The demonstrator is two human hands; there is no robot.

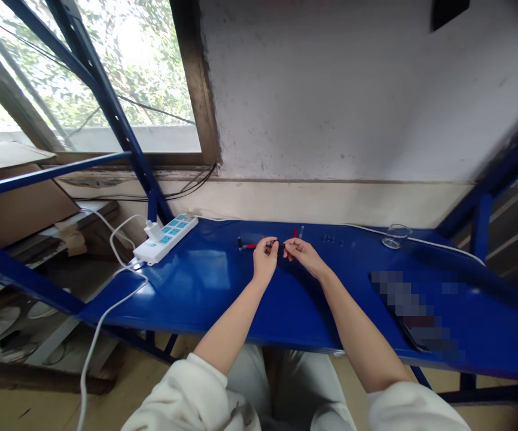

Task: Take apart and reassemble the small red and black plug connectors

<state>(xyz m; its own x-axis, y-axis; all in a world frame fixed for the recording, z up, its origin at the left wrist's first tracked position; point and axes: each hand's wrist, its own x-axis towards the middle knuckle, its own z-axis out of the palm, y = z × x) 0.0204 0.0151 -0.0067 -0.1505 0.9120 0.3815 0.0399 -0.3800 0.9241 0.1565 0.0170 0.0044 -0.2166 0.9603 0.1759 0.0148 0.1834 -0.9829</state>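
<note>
Above the blue table [223, 299], my left hand [265, 260] and my right hand [302, 254] meet with fingers pinched. A small, slim dark piece [281, 244] bridges them, gripped at either end; its kind is too small to make out. Just left of my left hand lies a small hammer-like tool [240, 243] with a black head and a red handle, partly covered by that hand. Behind my right hand are a short red item [295, 232] and a thin clear piece [301, 231]. Several tiny screw-like pieces [333, 240] stand farther right.
A white power strip [171, 238] with a plugged-in white cord sits at the table's left end. Toward the back right stands a clear glass [396, 237]. A dark flat object [405, 311], blurred by pixels, lies at the right front. Blue frame posts [480, 224] flank the table.
</note>
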